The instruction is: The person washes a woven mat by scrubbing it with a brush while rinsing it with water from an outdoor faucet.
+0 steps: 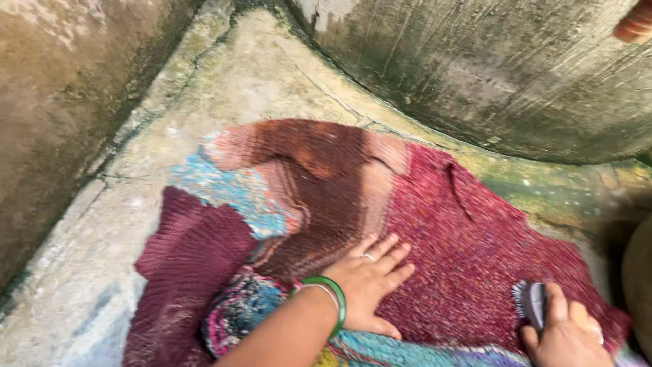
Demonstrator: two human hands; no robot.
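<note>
Far left: stained concrete wall [61, 102], then the cracked stone floor [88, 272] running into the corner. Knitted cloth [435, 251] is spread flat on that floor, centre frame: maroon ribbed section at left, blue and brown patches in the middle, dark red knit to the right, multicolour edge along the bottom. My left hand [370, 278] lies palm down on the cloth, fingers straight and slightly spread, gripping nothing, just pressing. Green bangle [334, 302] on that wrist, ring on one finger. Further right, my right hand [564, 336] is closed around a scrub brush [530, 302], bristles touching the red knit near its lower right edge. Curved concrete wall [516, 75] behind, upper right.
</note>
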